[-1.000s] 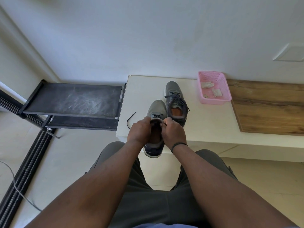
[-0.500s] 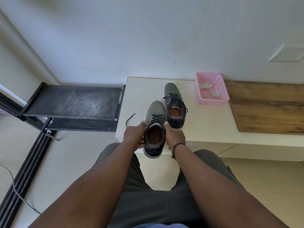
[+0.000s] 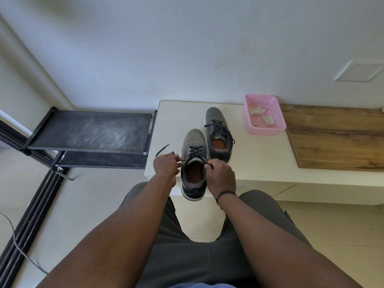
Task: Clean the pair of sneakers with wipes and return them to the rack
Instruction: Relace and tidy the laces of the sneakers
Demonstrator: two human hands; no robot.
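Your left hand [image 3: 166, 166] and right hand [image 3: 220, 176] each pinch a lace end of the near sneaker [image 3: 193, 163] at frame centre, its heel overhanging the white bench [image 3: 259, 159]. Upper right, the pink basket [image 3: 265, 130] holds crumpled wipes [image 3: 256, 110]. The other sneaker [image 3: 217, 132] stands beside.
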